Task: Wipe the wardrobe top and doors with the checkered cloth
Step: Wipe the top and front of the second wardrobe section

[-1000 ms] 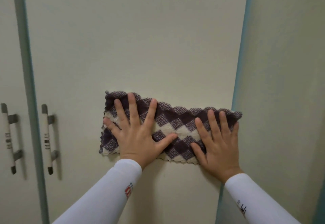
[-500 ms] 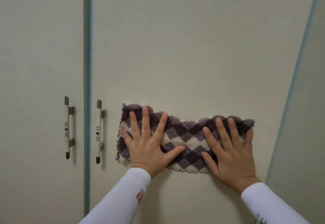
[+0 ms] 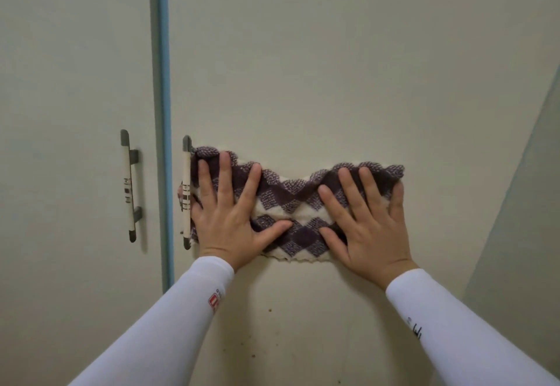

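On the pale wardrobe door, the checkered cloth lies stretched sideways, its long side running left to right, with its left end touching the door handle. It is purple and cream with diamond shapes and wavy edges. The left hand and right hand press flat on it, fingers spread, not gripping.

Pale cream wardrobe door filling the centre of the frame, checkered cloth spread flat against it at mid-height, cloth's left edge tucked behind the door handle, small dark specks on the door below the cloth
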`<state>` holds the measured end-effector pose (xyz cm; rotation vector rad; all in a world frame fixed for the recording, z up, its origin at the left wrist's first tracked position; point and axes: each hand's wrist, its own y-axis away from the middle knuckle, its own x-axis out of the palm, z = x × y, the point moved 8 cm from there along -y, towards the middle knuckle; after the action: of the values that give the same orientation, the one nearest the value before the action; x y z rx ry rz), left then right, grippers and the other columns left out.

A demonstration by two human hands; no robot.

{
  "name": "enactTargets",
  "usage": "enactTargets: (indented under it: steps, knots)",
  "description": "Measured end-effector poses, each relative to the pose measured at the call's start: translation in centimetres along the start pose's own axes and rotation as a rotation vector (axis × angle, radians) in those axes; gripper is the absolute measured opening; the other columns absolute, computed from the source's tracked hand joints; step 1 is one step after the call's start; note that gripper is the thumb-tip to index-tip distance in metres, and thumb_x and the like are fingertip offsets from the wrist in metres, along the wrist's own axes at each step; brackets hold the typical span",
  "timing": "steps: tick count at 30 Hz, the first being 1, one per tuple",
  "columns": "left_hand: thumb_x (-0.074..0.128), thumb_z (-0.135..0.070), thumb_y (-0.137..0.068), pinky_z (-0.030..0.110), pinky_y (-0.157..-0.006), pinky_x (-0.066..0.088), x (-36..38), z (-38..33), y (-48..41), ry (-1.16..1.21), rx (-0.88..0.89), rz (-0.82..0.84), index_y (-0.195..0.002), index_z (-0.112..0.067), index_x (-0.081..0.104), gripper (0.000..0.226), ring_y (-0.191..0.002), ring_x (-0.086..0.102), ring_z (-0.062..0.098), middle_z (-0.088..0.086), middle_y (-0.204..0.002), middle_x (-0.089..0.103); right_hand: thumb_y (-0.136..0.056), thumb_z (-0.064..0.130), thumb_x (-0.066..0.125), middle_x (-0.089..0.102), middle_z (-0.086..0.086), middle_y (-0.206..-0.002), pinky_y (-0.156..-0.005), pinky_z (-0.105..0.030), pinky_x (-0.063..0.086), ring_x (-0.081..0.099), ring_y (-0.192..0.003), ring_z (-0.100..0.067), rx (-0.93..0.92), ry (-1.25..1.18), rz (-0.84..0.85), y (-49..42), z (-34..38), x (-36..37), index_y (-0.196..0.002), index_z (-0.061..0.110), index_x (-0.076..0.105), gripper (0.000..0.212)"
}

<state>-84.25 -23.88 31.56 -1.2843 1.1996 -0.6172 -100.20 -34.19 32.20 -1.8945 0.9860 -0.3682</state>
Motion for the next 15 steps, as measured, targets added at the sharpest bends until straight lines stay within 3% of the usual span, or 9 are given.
enactTargets:
  steps: [2,4,6,15]
  knots:
    - [0.022,-0.087,-0.069,0.056,-0.092,0.031,0.4,-0.1,0.6,-0.005,-0.007,0.011,-0.146,-0.039,-0.002,0.094,-0.141,0.002,0.038,-0.004,-0.153,-0.025,-0.094,0.052,0.032,0.000,-0.003,-0.159,-0.111,-0.058,0.000,0.002,-0.145,-0.026,0.014,-0.004,0.008,0.8,0.2,0.1,-0.148,0.027,0.020,0.061]
    - [0.024,-0.087,-0.069,0.061,-0.106,0.008,1.2,-0.5,1.9,-0.007,-0.007,0.025,-0.145,-0.040,-0.003,0.094,-0.142,-0.012,0.034,-0.002,-0.153,-0.026,-0.094,0.052,0.032,0.000,-0.003,-0.159,-0.111,-0.058,0.000,0.002,-0.145,-0.026,0.008,-0.007,0.026,2.1,0.4,0.3,-0.148,0.028,0.019,0.061]
    - [0.026,-0.088,-0.068,0.062,-0.106,-0.007,2.0,-1.1,3.6,-0.020,-0.004,0.036,-0.145,-0.040,-0.001,0.094,-0.140,-0.020,0.033,0.001,-0.153,-0.026,-0.094,0.052,0.031,-0.001,-0.002,-0.159,-0.112,-0.057,0.000,0.001,-0.145,-0.025,-0.021,0.005,0.047,3.6,0.5,0.5,-0.148,0.028,0.018,0.061]
    - [0.022,-0.088,-0.069,0.073,-0.097,-0.006,3.8,-4.0,7.5,0.013,-0.088,0.111,-0.144,-0.042,-0.003,0.092,-0.138,-0.023,0.039,0.005,-0.148,-0.035,-0.095,0.056,0.026,-0.005,0.000,-0.158,-0.112,-0.053,0.004,-0.002,-0.145,-0.021,-0.096,0.017,0.132,8.3,-1.4,0.1,-0.150,0.029,0.010,0.063]
